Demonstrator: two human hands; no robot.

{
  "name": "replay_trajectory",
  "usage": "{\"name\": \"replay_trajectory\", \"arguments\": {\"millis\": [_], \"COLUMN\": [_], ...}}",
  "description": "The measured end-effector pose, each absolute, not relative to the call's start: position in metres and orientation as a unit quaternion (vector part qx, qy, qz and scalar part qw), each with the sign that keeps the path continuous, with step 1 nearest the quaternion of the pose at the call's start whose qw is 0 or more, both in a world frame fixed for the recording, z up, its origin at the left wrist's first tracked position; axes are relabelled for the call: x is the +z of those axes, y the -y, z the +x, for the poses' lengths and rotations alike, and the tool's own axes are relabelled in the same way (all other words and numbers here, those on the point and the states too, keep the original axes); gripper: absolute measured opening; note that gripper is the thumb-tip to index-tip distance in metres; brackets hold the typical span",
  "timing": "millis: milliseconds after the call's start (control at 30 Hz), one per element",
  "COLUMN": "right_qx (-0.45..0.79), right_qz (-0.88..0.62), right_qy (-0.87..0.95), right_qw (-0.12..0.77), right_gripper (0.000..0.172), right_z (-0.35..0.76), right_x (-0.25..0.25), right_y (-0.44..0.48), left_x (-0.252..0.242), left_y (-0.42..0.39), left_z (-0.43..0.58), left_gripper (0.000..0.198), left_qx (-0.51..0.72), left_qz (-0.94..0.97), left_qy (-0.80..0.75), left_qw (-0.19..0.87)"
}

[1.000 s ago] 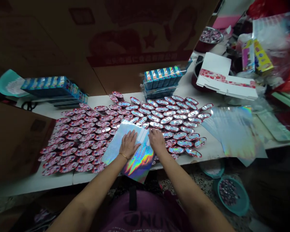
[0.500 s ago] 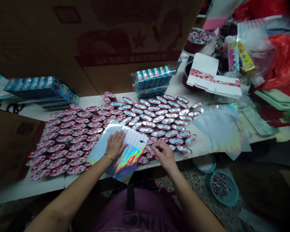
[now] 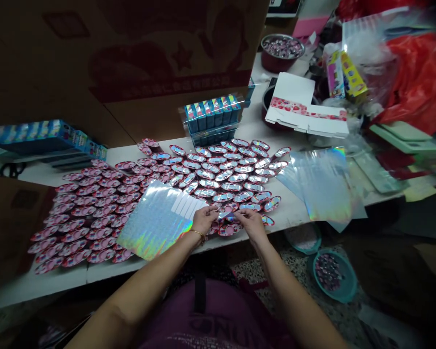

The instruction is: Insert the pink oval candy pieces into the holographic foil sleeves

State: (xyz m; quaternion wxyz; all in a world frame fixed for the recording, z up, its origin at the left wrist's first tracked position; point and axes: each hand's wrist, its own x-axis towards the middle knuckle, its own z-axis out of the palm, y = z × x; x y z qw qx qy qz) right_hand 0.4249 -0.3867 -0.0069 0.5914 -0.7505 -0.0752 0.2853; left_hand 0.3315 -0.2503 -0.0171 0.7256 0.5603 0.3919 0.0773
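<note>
Left grip (image 3: 203, 220): narrow, fingers closed on the right corner of a rectangular iridescent holographic foil sheet (image 3: 152, 220); a thin gold bangle (image 3: 196, 234) circles the wrist.
Right grip (image 3: 250, 225): narrow pinch just beside that corner; what it holds is too small to tell.
Sheet: lower left of centre, lying over pink-and-silver oval cups (image 3: 101, 223), with white strips (image 3: 184, 206) at its right end.
Cups: spread across a long white table (image 3: 54, 286).
Upper centre: clear-wrapped blue boxes (image 3: 210, 116).
Right: a fanned pile of holographic sheets (image 3: 321, 184).
Upper right: a flat white carton with a pink band (image 3: 294, 104).
Lower right, on the floor: a teal plastic basin (image 3: 334, 276).
</note>
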Motion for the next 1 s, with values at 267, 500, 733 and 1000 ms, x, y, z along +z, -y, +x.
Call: {"name": "replay_trajectory", "arguments": {"millis": [267,500,733,1000], "right_qx": [0.049,0.036,0.031,0.05], "right_qz": [-0.874,-0.901,-0.921,-0.846], "right_qy": [0.252,0.303,0.287,0.436], "right_qw": [0.412,0.307,0.262,0.305], "right_gripper": [0.016,0.014,0.012,0.026], "right_z": [0.453,0.459,0.463,0.429], "right_x": [-0.034,-0.034,-0.029,-0.015], "right_y": [0.376,0.375,0.373,0.384], "left_x": [-0.033,-0.02,-0.009,0.001], "left_y": [0.266,0.278,0.283,0.233], "left_z": [0.354,0.359,0.367,0.302], "left_gripper": [0.03,0.029,0.025,0.025], "left_qx": [0.123,0.079,0.016,0.148], "left_qz": [0.762,0.823,0.875,0.891], "left_qy": [-0.419,-0.437,-0.405,-0.354], "left_qw": [0.478,0.353,0.265,0.243]}}
